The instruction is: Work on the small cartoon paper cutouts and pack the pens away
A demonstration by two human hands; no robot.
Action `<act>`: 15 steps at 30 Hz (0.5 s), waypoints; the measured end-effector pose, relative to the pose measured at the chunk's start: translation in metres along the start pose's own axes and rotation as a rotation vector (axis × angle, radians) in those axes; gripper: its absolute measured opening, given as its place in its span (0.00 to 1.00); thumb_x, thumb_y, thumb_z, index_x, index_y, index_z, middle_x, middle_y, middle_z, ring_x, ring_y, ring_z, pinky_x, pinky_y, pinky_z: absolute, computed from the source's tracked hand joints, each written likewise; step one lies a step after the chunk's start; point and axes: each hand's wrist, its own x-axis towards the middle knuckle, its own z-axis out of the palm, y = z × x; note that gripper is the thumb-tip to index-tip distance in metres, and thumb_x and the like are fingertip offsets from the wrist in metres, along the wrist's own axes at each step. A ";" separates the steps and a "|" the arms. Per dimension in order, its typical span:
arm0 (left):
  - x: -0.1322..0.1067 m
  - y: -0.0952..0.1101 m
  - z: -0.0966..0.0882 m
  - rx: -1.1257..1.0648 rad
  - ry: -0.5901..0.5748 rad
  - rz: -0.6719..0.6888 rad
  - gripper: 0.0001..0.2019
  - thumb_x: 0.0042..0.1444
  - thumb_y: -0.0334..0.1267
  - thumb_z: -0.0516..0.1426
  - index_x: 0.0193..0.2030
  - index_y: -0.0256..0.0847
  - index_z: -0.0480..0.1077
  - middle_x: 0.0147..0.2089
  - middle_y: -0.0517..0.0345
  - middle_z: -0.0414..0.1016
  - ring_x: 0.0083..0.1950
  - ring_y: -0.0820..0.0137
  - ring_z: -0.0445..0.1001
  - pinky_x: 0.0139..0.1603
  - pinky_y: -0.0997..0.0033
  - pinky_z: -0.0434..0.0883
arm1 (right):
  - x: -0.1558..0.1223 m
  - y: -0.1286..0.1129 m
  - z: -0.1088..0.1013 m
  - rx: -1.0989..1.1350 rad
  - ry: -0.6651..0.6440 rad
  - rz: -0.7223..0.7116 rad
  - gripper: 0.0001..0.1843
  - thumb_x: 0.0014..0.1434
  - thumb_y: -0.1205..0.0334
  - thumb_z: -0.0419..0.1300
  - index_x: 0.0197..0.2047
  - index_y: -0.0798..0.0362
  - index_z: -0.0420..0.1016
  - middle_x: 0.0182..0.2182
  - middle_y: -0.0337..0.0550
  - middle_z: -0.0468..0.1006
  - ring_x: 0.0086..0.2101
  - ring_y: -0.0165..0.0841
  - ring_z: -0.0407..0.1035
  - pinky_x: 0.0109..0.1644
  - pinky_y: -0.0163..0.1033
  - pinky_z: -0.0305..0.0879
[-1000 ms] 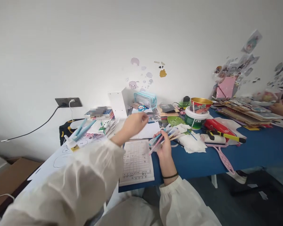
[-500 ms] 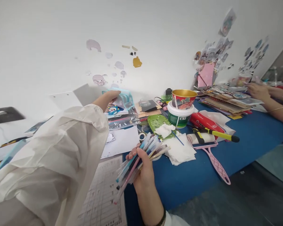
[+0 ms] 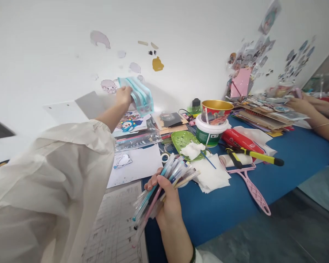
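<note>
My left hand (image 3: 123,95) reaches far forward and is closed on a translucent turquoise-and-white striped pouch (image 3: 141,94), held up in front of the wall. Beneath it lie paper pieces with a blue cartoon figure (image 3: 128,126) and a clear plastic sleeve (image 3: 138,140). Close to me, my right hand (image 3: 168,199) wraps round a bundle of several pens (image 3: 178,168), turquoise, pink and clear ones among them. The bundle slants over the edge of a sheet with a printed grid (image 3: 112,215). What the pouch contains, I cannot tell.
A green tray (image 3: 178,138) with crumpled tissue stands beside a white-and-green bucket (image 3: 211,137) topped by a red-and-gold tub (image 3: 217,106). Right of them lie a yellow-black cutter (image 3: 263,157) and a pink-handled roller (image 3: 253,190). Another person's hands (image 3: 303,107) are at the far right.
My left hand has lifted the turquoise pouch up from the pile by the wall. The right hand with the pens has stayed nearly still, and the view has shifted slightly.
</note>
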 end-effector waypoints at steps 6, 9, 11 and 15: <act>-0.037 0.049 -0.062 -0.145 0.026 -0.014 0.11 0.57 0.30 0.37 0.23 0.38 0.49 0.25 0.65 0.54 0.36 0.76 0.71 0.38 0.72 0.58 | -0.002 -0.004 0.003 0.014 -0.027 0.040 0.10 0.40 0.64 0.67 0.29 0.52 0.72 0.18 0.30 0.66 0.22 0.24 0.62 0.32 0.32 0.65; -0.090 0.061 -0.109 -0.162 0.047 0.004 0.12 0.56 0.33 0.42 0.22 0.35 0.52 0.23 0.66 0.51 0.34 0.75 0.71 0.38 0.72 0.56 | -0.003 -0.005 0.003 -0.014 -0.085 0.067 0.10 0.41 0.64 0.66 0.30 0.51 0.70 0.18 0.29 0.64 0.21 0.23 0.61 0.32 0.32 0.64; -0.134 0.063 -0.139 -0.165 0.078 0.000 0.12 0.55 0.36 0.48 0.22 0.35 0.56 0.20 0.67 0.50 0.28 0.78 0.68 0.34 0.76 0.57 | -0.003 -0.005 0.004 -0.049 -0.109 0.071 0.11 0.41 0.63 0.65 0.30 0.51 0.69 0.18 0.28 0.62 0.21 0.23 0.60 0.31 0.32 0.64; -0.225 0.052 -0.173 -0.250 0.173 -0.097 0.12 0.50 0.40 0.53 0.20 0.39 0.60 0.16 0.65 0.59 0.17 0.77 0.59 0.20 0.77 0.56 | -0.004 -0.007 0.010 -0.174 -0.128 0.106 0.12 0.39 0.61 0.64 0.28 0.52 0.66 0.18 0.27 0.60 0.20 0.23 0.58 0.30 0.32 0.64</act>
